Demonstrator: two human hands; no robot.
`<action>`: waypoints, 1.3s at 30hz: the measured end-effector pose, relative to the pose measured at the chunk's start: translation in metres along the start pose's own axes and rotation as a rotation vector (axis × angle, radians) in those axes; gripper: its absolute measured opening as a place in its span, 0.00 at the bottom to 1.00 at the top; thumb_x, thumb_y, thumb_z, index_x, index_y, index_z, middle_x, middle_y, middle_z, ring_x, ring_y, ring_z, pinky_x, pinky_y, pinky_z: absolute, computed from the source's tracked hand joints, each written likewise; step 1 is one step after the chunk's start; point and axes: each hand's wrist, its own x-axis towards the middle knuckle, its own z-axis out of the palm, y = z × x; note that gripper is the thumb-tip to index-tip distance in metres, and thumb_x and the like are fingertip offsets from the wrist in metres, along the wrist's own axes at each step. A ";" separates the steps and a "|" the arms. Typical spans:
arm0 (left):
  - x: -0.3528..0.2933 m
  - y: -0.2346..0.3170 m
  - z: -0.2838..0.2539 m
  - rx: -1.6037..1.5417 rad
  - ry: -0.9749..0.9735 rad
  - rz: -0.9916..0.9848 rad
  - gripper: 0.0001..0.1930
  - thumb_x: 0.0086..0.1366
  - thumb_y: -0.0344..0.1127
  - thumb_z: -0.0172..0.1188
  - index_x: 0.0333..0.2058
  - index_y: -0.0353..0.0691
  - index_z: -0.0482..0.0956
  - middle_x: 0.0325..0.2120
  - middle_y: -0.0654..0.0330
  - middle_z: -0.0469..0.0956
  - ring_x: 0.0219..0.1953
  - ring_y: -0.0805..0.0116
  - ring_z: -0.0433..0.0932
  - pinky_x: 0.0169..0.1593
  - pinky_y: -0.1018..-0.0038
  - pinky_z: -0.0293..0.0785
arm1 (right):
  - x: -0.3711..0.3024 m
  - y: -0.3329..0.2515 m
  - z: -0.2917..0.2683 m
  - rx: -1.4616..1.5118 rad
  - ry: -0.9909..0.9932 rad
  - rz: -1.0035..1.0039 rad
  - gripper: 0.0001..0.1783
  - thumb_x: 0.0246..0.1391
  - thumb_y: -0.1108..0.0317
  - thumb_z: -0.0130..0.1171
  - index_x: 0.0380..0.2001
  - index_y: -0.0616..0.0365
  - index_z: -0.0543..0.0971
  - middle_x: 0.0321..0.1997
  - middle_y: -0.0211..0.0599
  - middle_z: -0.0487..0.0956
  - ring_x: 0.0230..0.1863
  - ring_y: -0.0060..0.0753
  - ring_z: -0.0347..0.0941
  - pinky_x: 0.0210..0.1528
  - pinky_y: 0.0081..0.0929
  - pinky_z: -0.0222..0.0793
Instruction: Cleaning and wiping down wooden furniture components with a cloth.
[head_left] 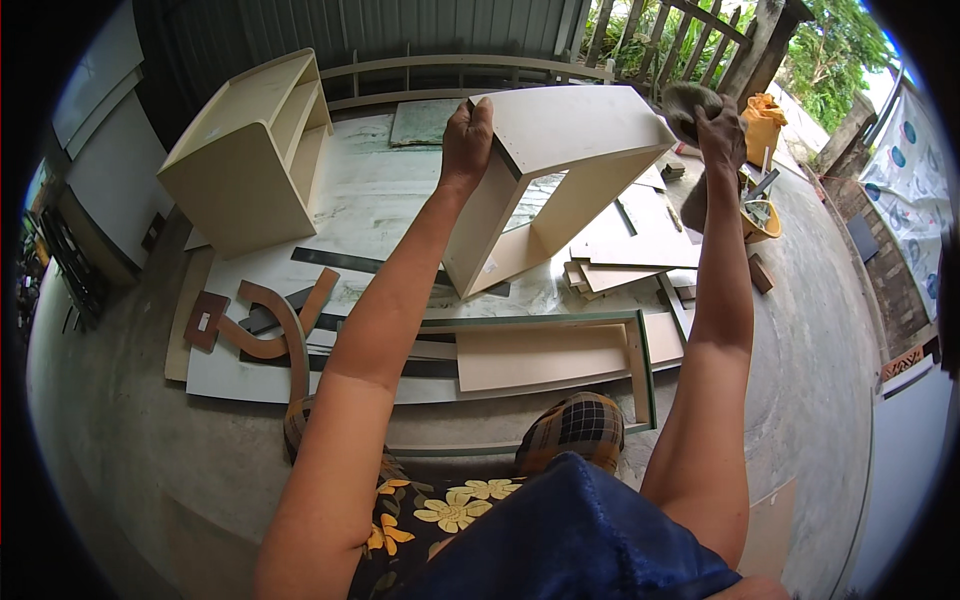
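A white open box-shaped cabinet frame [575, 125] stands in front of me on the boards. My left hand [467, 145] is closed on its upper left edge, thumb on top. A dark strip runs along that edge below the hand. Past the cabinet's right end, my right hand [721, 137] is raised, its fingers curled round a grey-green cloth [688, 108]. Part of the cloth bulges out to the left of the fingers. Between the cloth and the cabinet's right corner the contact cannot be made out.
A cream shelf unit [240, 170] stands at left. Before me lie a green-edged frame [640, 375], stacked panels [625, 262], brown curved strips [268, 347] and a brown block [205, 320]. An orange bag [763, 122] and a yellow tub [765, 222] stand at right.
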 end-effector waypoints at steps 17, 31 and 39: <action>0.026 -0.022 -0.015 0.152 0.009 0.000 0.23 0.67 0.48 0.44 0.34 0.29 0.74 0.29 0.46 0.77 0.35 0.55 0.76 0.43 0.67 0.69 | -0.038 0.018 0.021 0.327 0.063 0.099 0.28 0.44 0.51 0.66 0.47 0.53 0.75 0.44 0.46 0.79 0.45 0.46 0.76 0.47 0.36 0.71; 0.030 -0.023 -0.062 -0.022 0.020 -0.088 0.23 0.67 0.48 0.43 0.39 0.31 0.74 0.35 0.53 0.77 0.39 0.64 0.73 0.47 0.72 0.67 | -0.202 0.004 0.144 0.444 -0.546 0.180 0.35 0.38 0.48 0.67 0.46 0.62 0.74 0.41 0.53 0.79 0.46 0.48 0.76 0.50 0.36 0.69; 0.031 -0.024 -0.078 -0.042 0.032 -0.126 0.23 0.66 0.49 0.44 0.40 0.30 0.73 0.37 0.54 0.76 0.42 0.67 0.72 0.49 0.73 0.65 | -0.146 -0.064 0.101 0.691 -0.213 -0.126 0.46 0.33 0.49 0.72 0.55 0.60 0.67 0.50 0.54 0.73 0.52 0.50 0.70 0.55 0.36 0.66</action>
